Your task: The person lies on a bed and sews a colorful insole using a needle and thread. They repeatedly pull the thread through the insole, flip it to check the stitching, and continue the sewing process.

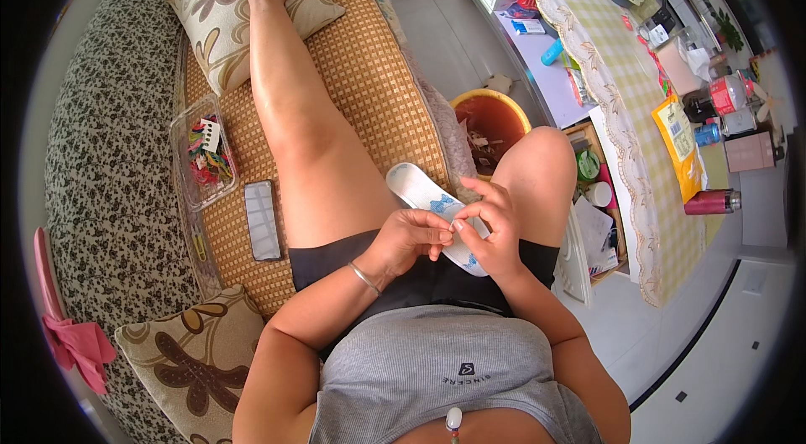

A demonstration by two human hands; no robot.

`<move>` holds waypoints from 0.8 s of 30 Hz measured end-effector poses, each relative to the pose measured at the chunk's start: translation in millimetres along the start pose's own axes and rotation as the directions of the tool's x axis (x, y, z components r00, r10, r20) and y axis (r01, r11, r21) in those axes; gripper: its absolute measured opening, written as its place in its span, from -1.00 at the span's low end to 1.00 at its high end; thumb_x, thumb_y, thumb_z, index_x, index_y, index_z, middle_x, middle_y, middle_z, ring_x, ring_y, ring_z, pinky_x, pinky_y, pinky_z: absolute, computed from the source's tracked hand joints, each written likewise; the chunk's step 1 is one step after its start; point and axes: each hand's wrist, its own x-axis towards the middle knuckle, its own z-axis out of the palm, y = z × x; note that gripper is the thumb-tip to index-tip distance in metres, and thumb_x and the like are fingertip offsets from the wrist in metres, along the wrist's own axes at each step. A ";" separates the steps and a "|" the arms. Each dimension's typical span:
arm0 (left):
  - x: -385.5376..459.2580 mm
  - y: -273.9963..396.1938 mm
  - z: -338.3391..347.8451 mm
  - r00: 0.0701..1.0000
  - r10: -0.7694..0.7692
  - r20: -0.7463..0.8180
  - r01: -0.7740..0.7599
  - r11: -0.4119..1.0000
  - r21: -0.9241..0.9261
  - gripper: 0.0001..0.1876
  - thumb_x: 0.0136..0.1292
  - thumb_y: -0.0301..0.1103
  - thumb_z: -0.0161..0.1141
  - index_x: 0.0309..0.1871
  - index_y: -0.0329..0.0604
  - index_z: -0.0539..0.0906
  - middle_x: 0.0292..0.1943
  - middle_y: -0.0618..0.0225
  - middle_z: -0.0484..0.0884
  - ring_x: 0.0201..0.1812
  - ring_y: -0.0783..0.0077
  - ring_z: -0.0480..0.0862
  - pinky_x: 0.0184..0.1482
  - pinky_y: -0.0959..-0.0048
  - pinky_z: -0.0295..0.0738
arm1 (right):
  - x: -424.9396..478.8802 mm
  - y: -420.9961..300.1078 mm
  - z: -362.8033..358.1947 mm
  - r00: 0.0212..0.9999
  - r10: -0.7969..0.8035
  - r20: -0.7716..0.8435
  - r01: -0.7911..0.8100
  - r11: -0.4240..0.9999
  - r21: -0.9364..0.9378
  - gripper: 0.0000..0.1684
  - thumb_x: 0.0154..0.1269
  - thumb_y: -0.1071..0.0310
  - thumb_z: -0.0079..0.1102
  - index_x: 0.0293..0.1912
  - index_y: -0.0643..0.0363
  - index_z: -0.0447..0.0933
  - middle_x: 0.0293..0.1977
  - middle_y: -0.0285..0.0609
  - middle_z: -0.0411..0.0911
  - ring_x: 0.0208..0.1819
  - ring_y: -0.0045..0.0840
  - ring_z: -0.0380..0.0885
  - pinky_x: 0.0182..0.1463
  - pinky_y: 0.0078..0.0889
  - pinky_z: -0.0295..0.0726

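Observation:
Over my lap, my left hand (412, 237) and my right hand (490, 222) meet at the fingertips. Thumb and forefinger of each pinch a small thin white thing (452, 225), perhaps thread, too fine to name surely. The outer fingers of my right hand are spread. Beneath both hands a white insole (409, 181) with blue stitched or printed patterns slants across my black shorts, its middle partly hidden by the fingers. To the left, a clear plastic box (204, 154) holds bundles of coloured thread (211, 170) and a white card with holes.
A smartphone (262, 220) lies on the woven mat (352, 60), near patterned cushions (217, 22). A yellow-rimmed bucket (521, 110) with a dark reddish inside stands beside my right knee. Right of it is a cloth-covered table (620, 91) with an open drawer (620, 223), a yellow packet (679, 142) and a flask (711, 201).

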 end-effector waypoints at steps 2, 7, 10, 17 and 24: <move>0.3 -0.3 0.0 1.000 0.003 0.002 -0.003 1.000 0.006 -0.91 0.15 -0.54 0.32 -0.29 -0.36 0.68 -0.41 0.18 0.68 -0.53 0.50 0.59 -0.46 0.55 0.51 | 0.5 0.1 0.7 1.000 0.008 0.018 -0.008 1.000 0.004 -0.92 -0.02 0.48 0.28 -0.46 0.18 0.54 0.09 -0.05 0.49 0.12 -0.20 0.40 0.20 -0.21 0.33; 0.9 -0.6 -0.2 1.000 0.002 -0.006 -0.002 1.000 0.022 -0.92 0.15 -0.53 0.31 -0.29 -0.34 0.68 -0.41 0.19 0.68 -0.53 0.50 0.59 -0.45 0.54 0.50 | -2.3 4.3 -0.6 0.990 0.139 0.007 -0.137 0.966 0.219 -0.94 0.05 0.55 0.22 -0.43 0.21 0.52 0.10 0.00 0.49 0.16 -0.27 0.41 0.25 -0.22 0.33; 0.5 -0.5 -1.1 1.000 0.012 -0.025 -0.011 1.000 0.008 -0.92 0.16 -0.52 0.30 -0.29 -0.34 0.68 -0.42 0.20 0.68 -0.54 0.50 0.58 -0.45 0.53 0.50 | -2.8 16.2 -9.4 0.978 0.199 -0.062 -0.168 0.930 0.327 -0.94 0.09 0.59 0.17 -0.40 0.24 0.51 0.10 0.05 0.48 0.17 -0.30 0.42 0.28 -0.22 0.32; 1.5 -2.7 -6.6 0.997 -0.002 -0.073 0.001 1.000 -0.017 -0.90 0.16 -0.52 0.30 -0.28 -0.35 0.67 -0.42 0.19 0.68 -0.55 0.48 0.58 -0.46 0.53 0.49 | -0.8 21.9 -30.6 0.936 0.160 -0.315 -0.179 0.983 -0.032 -0.90 0.13 0.60 0.10 -0.33 0.24 0.53 0.10 0.00 0.49 0.11 -0.32 0.45 0.20 -0.29 0.34; 1.3 -4.5 0.5 0.996 0.038 -0.081 -0.030 0.994 0.108 -0.92 0.18 -0.52 0.25 -0.29 -0.35 0.65 -0.46 0.23 0.64 -0.55 0.48 0.55 -0.49 0.52 0.46 | 3.1 -12.5 -20.3 0.894 -0.397 0.209 0.449 0.793 -0.413 -0.74 0.02 0.39 0.24 -0.21 0.19 0.63 -0.07 -0.21 0.58 -0.05 -0.32 0.53 -0.07 -0.31 0.56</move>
